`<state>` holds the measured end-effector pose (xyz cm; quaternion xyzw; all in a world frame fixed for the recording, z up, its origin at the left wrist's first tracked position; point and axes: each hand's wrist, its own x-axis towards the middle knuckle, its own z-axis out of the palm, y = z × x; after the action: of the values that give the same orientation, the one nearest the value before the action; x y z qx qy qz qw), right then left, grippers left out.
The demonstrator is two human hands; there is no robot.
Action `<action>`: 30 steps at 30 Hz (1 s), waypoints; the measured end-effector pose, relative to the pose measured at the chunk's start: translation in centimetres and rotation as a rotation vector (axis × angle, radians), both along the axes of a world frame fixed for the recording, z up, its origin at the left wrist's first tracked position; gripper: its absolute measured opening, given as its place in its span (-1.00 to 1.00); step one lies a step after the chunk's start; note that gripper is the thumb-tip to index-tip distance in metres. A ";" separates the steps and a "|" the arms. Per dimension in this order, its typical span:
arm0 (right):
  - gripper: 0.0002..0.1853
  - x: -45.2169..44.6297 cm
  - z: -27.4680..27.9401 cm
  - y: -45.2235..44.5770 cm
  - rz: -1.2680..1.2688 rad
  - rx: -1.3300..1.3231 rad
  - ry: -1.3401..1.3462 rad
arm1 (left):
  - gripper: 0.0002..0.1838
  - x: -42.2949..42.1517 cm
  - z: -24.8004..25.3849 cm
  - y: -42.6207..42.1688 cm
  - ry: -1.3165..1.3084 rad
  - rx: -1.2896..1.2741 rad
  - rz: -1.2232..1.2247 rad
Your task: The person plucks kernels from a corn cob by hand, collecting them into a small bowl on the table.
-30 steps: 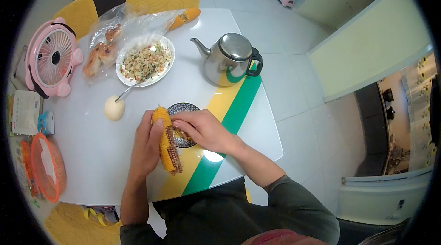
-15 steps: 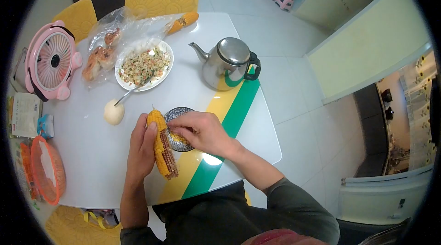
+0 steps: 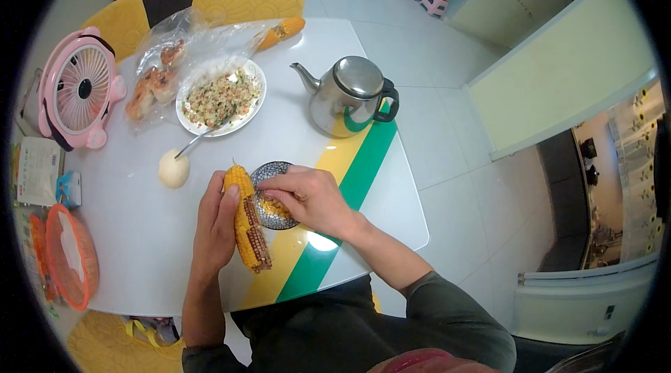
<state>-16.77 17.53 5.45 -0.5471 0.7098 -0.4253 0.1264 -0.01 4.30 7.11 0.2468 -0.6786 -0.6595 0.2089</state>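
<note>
My left hand (image 3: 215, 225) is wrapped round an ear of corn (image 3: 244, 223), which stands nearly lengthwise to me with its tip pointing away. Part of its right side is bare of kernels, showing reddish-brown cob. Just right of the corn, my right hand (image 3: 316, 199) hovers over a small crackle-patterned bowl (image 3: 263, 173), fingers pinched together. Whatever they hold, if anything, is too small to make out. Loose yellow corn kernels (image 3: 274, 211) lie in the bowl, whose right part is hidden by my right hand.
Beyond the bowl are a plate of fried rice (image 3: 222, 102) with a spoon, a pale bun (image 3: 173, 168), bagged bread (image 3: 150, 90) and another corn ear (image 3: 282, 32). A steel kettle (image 3: 346, 100) stands right; a pink fan (image 3: 82, 86) and orange basket (image 3: 89, 261) stand left.
My right hand's fingers have lifted slightly off the bowl, so more of the kernels show. The left hand and the corn stay in place.
</note>
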 end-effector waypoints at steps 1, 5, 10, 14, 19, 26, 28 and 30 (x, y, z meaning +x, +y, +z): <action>-0.81 0.0 0.0 0.0 -0.003 0.002 0.007 | -0.78 0.0 0.0 0.0 0.001 0.002 -0.001; -0.79 0.3 -0.3 -0.1 -0.004 -0.074 -0.092 | -0.77 0.0 0.0 -0.1 0.006 0.005 -0.003; -0.84 0.0 -0.2 0.1 0.006 -0.051 -0.057 | -0.77 0.1 -0.2 -0.2 0.000 0.020 0.003; -0.86 0.0 0.2 0.2 -0.003 -0.028 -0.103 | -0.78 0.0 0.0 -0.1 -0.006 0.037 0.014; -0.85 -0.1 -0.1 0.1 -0.001 -0.035 -0.072 | -0.77 0.1 0.2 -0.3 0.008 0.089 0.021; -0.82 0.5 0.1 -0.2 -0.036 -0.161 -0.071 | -0.74 0.3 0.0 -0.8 0.088 0.149 0.049; -0.80 0.4 0.3 0.0 0.007 -0.094 -0.135 | -0.72 0.3 0.1 -0.9 0.097 0.147 0.063; -0.80 0.3 0.2 0.2 0.011 -0.051 -0.187 | -0.71 0.3 0.1 -0.9 0.101 0.136 0.082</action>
<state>-16.46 17.69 5.68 -0.5120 0.6809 -0.4916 0.1804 0.34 3.44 7.22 0.2543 -0.6104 -0.7064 0.2524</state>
